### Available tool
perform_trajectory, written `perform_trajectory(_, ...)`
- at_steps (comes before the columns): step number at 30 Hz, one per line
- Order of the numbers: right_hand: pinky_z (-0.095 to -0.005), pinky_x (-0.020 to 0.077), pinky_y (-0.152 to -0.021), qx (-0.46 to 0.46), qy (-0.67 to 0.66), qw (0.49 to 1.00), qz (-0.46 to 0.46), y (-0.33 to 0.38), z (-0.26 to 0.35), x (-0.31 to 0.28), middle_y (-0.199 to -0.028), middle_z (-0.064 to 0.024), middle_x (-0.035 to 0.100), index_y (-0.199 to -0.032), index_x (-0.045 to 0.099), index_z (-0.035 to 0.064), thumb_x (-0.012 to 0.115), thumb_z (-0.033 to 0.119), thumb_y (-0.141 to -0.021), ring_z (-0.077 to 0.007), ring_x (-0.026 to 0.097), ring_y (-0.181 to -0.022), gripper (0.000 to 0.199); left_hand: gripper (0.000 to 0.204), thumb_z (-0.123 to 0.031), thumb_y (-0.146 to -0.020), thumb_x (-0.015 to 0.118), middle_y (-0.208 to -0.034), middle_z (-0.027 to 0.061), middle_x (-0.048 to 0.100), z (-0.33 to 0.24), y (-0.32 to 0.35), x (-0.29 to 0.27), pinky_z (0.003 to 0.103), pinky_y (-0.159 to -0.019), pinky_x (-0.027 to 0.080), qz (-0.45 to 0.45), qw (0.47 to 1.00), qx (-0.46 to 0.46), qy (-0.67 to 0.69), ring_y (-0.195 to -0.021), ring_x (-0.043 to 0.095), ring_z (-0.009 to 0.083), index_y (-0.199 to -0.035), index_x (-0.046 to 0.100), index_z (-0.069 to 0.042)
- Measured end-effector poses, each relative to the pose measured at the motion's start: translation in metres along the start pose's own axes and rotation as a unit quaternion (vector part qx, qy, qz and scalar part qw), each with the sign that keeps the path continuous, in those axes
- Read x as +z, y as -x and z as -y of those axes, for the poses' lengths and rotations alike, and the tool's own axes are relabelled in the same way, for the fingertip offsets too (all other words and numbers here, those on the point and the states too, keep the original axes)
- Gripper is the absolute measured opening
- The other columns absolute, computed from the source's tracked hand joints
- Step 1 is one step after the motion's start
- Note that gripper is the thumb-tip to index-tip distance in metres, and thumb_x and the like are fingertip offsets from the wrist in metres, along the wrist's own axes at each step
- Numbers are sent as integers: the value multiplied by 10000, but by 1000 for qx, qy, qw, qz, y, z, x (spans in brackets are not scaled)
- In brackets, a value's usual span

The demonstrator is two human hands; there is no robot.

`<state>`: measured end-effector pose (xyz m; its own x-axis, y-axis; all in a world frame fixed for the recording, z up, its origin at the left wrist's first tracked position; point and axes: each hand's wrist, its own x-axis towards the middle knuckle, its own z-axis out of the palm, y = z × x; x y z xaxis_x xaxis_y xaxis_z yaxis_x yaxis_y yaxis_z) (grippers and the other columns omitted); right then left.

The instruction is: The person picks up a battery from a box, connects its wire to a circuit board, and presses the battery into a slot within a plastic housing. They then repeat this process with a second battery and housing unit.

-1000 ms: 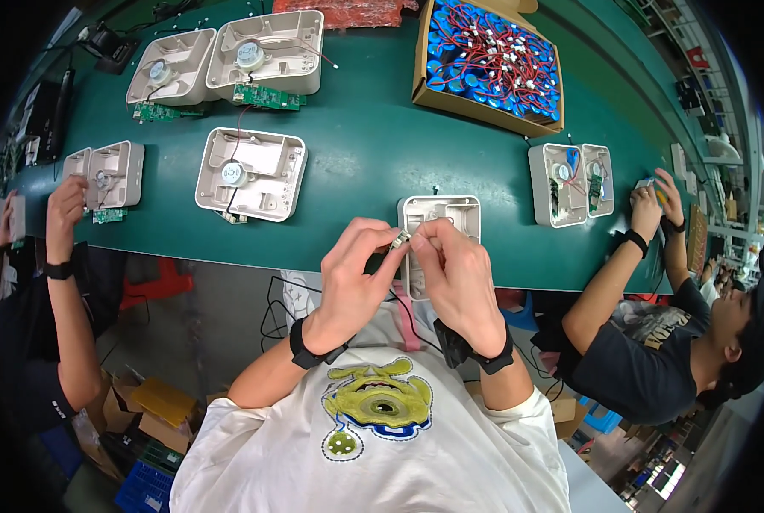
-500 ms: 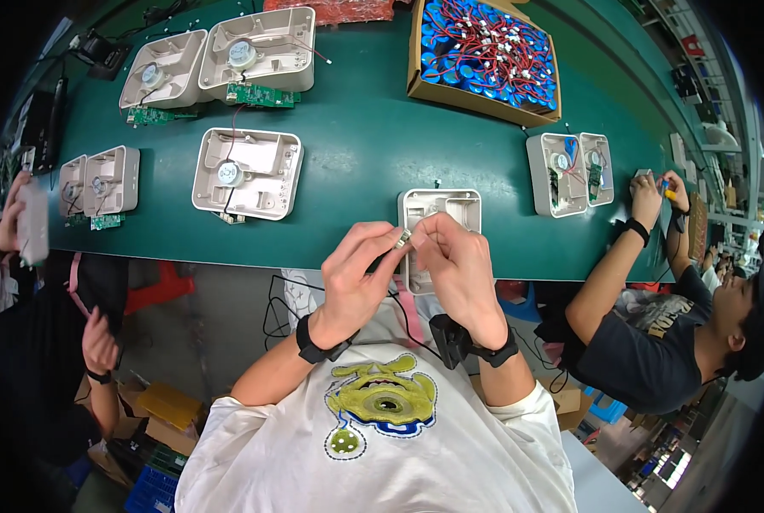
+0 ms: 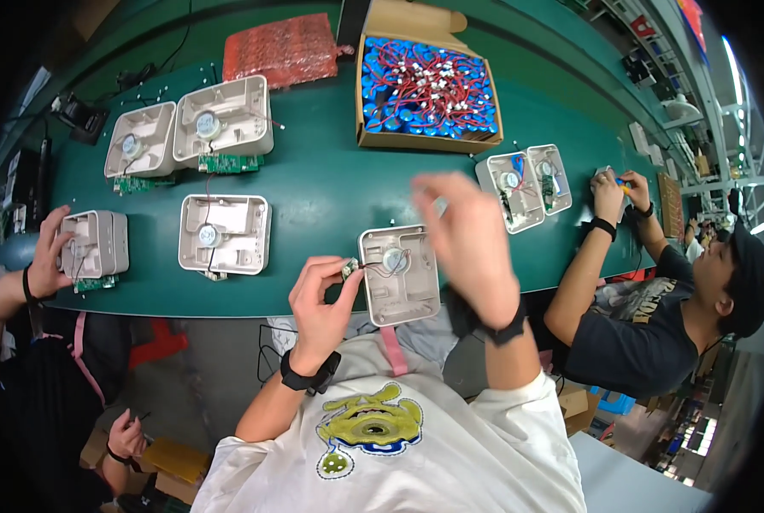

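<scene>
A pale grey plastic housing (image 3: 403,301) lies open side up at the table's front edge, with a round white speaker-like part (image 3: 395,260) inside. My left hand (image 3: 320,303) is at its left side, pinching a small green circuit board (image 3: 349,269) between thumb and fingers. Thin dark wires run from the board into the housing. My right hand (image 3: 472,244) is raised above the housing's right edge and smeared by motion. Whether it holds anything cannot be made out.
Beyond the housing stands a cardboard box (image 3: 433,141) of blue cylinders with red wires. Similar housings (image 3: 226,256) sit left and right, some with green boards. A red bubble-wrap package (image 3: 279,51) lies at the back. Co-workers' hands (image 3: 50,256) work at both ends.
My right hand has left the small board and moved up and to the right. My left hand still holds the board, now left of the housing. The view has shifted.
</scene>
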<state>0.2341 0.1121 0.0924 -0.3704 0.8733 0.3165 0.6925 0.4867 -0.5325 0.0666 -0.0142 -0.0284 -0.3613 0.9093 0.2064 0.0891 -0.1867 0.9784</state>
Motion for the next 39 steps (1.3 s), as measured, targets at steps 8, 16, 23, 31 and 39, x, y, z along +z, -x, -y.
perform_trajectory(8, -502, 585, -649, -32, 241, 969, 30, -75, -67, -1, -773, -177, 731, -1100, 745, 105, 704, 98, -877, -367, 740, -718, 227, 240, 126, -922, 753, -1172, 117, 636, 4, -2, 1, 268, -865, 558, 37, 999, 22, -2, -1020, 634, 152, -1123, 645, 54)
perform_trajectory(16, -482, 595, -633, -118, 130, 982, -71, -82, -55, 10, -696, -169, 689, -980, 656, 32, 661, 59, -865, -365, 731, -678, 118, 189, 97, -986, 693, -1227, 102, 586, 32, 4, -17, 297, -897, 566, 28, 999, -14, 8, -1056, 633, 176, -1152, 611, 57)
perform_trajectory(23, -401, 615, -715, -192, -250, 932, -178, -44, -26, -36, -883, -178, 785, -1071, 658, 3, 679, 80, -1003, -287, 795, -812, 105, 179, 57, -1012, 690, -1208, 81, 589, 26, 0, -8, 293, -972, 533, 37, 998, -47, 23, -1083, 619, 161, -1168, 603, 49)
perform_trajectory(31, -322, 620, -800, 113, -543, 832, 4, 40, -1, -33, -961, -125, 798, -1180, 659, -46, 640, 75, -1047, -164, 789, -878, 181, 199, 35, -1023, 692, -1198, 81, 602, 24, -3, -6, 294, -987, 522, 27, 998, -60, 24, -1089, 616, 160, -1199, 603, 55)
perform_trajectory(39, -299, 618, -782, 140, -467, 872, 39, 56, -23, 5, -941, -114, 794, -1127, 698, -54, 650, 58, -1034, -148, 784, -856, 153, 217, 26, -1024, 689, -1199, 81, 605, 25, -8, -12, 299, -983, 511, 45, 997, -61, 18, -1085, 607, 155, -1225, 610, 52)
